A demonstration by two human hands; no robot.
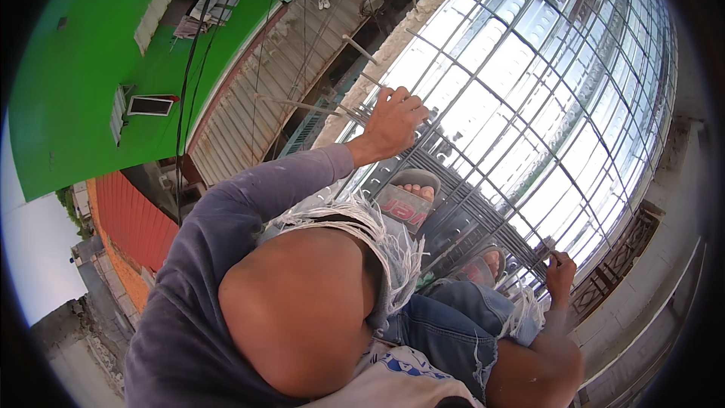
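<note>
A bundle of thin steel bars (472, 200) runs slantwise in front of my sandalled feet. Near its upper left end my left hand (391, 122) is closed, its fingers curled round a steel bar. Toward the lower right end my right hand (559, 276) is closed as well, with its fingers at the bar ends; the exact grip there is small and partly hidden. Beyond the bundle a grid of crossed steel bars (521, 117) lies over shiny corrugated metal decking (472, 94). My knees, in torn jeans, are bent close below.
At the left, a rough concrete edge (400, 57) borders the decking, with bar ends jutting past it. Below that edge lie a rusty corrugated roof (242, 117) and a green wall (83, 83). Dark cables (186, 91) hang nearby. A pale block wall (649, 317) stands at the right.
</note>
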